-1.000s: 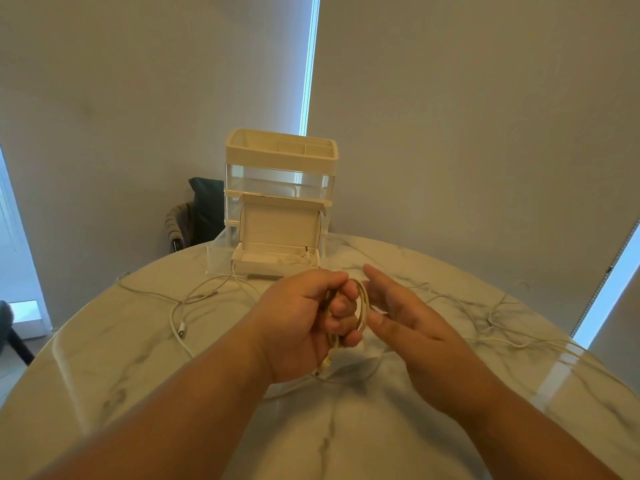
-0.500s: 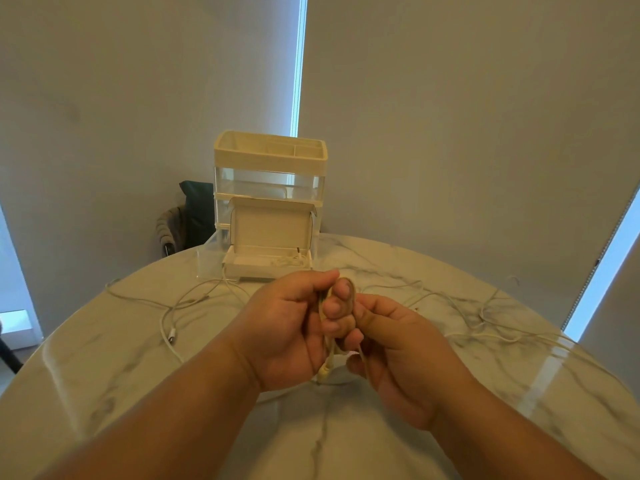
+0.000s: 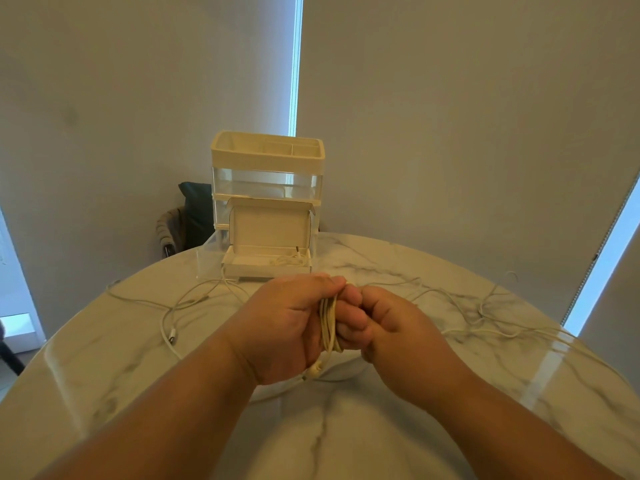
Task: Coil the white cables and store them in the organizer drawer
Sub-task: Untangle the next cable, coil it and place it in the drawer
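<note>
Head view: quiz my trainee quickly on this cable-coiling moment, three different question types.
1. True or false: the organizer's bottom drawer is pulled out.
2. Loose cables lie on the table: A) only left of the coiled cable, B) only right, C) both sides.
3. Fill in: the coiled cable loops round the ___ hand's fingers.
Key: 1 true; 2 C; 3 left hand.

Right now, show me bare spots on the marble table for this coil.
On the round marble table, bare: the near edge between the forearms, and the near-left rim below the loose white cable. Crowded: tangled white cables beyond the right hand, and before the cream plastic organizer.
</note>
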`<state>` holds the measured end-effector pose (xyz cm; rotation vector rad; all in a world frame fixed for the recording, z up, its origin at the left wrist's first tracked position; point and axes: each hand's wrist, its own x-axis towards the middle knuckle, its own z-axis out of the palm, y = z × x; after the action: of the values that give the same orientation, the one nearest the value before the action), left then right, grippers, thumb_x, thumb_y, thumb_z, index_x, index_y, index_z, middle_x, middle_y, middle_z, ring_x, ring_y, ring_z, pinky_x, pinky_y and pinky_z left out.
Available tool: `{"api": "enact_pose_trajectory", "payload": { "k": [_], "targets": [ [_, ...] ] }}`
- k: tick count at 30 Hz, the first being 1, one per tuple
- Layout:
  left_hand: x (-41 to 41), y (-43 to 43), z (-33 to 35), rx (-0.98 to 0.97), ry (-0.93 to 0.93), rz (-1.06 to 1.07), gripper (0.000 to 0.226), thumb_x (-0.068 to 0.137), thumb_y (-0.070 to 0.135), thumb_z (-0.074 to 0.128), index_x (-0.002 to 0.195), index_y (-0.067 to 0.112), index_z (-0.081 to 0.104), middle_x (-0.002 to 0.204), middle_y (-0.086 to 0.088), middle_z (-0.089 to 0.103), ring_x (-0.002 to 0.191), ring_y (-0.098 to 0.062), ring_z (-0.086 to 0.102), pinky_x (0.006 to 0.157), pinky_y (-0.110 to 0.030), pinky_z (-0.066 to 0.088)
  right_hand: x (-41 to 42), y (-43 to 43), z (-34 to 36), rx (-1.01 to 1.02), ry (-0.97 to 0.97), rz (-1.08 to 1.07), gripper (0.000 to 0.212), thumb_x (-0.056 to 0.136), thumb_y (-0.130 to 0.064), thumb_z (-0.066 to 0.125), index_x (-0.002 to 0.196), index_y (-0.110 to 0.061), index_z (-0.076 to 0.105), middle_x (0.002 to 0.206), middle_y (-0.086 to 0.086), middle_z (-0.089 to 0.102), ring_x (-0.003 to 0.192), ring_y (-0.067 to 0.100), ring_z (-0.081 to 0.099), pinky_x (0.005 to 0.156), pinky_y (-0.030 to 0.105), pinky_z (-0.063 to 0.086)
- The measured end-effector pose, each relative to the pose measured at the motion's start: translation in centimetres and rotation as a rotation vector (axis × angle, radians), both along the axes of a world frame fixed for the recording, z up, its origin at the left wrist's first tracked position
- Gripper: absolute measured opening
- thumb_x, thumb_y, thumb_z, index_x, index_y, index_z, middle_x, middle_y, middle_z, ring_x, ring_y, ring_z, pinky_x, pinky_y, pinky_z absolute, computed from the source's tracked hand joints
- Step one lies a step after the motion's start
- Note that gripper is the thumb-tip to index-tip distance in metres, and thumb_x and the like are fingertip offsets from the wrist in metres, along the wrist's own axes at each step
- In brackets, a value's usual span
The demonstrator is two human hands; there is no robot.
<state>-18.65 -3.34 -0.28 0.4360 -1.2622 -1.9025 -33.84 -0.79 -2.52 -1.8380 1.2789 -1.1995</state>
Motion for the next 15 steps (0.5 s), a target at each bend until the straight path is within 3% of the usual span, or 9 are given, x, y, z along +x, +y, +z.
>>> {"api": "enact_pose_trajectory", "payload": {
  "k": [3,6,11,15],
  "targets": [
    [-0.2,0.0,-0.1,-0.016,-0.026,0.063,0.028,0.096,0.016,0.044,0.079,0.002,0.061,0.053,-0.006,0.054,0.042,-0.014,0.047,0.049,-0.027,0.047,0.0,0.0,0.2,-0.031,0.068,-0.02,0.027,0.096,-0.016,0.053,0.075,-0.027,0.064,0.066,-0.013,0.063,0.06,0.001,0.051,0.061,0.021,0.038],
    [-0.3,0.0,-0.1,0.015,0.005,-0.001,0.024,0.095,0.02,0.044,0.08,0.007,0.056,0.052,0.002,0.041,0.041,-0.008,0.032,0.047,-0.025,0.041,-0.4,-0.2,-0.3,-0.003,0.031,-0.039,0.023,0.1,-0.023,0.053,0.083,-0.024,0.069,0.063,-0.012,0.059,0.058,0.002,0.047,0.06,0.026,0.038],
    [-0.1,-0.2,-0.1,0.093,0.095,-0.098,0.026,0.094,0.023,0.043,0.075,0.01,0.056,0.051,0.006,0.033,0.041,-0.007,0.029,0.048,-0.024,0.038,-0.7,-0.3,-1.0,0.046,-0.064,0.034,0.027,0.102,-0.033,0.048,0.091,-0.019,0.068,0.07,-0.005,0.059,0.063,0.006,0.047,0.062,0.028,0.039],
    [-0.4,-0.3,-0.3,0.129,0.123,-0.076,0.027,0.094,0.025,0.044,0.073,0.011,0.055,0.05,0.007,0.032,0.039,-0.006,0.029,0.046,-0.024,0.038,0.0,-0.5,-1.1,-0.043,0.095,-0.028,0.036,0.094,-0.047,0.037,0.093,-0.021,0.063,0.086,0.002,0.069,0.078,0.024,0.063,0.074,0.051,0.052]
  ]
}}
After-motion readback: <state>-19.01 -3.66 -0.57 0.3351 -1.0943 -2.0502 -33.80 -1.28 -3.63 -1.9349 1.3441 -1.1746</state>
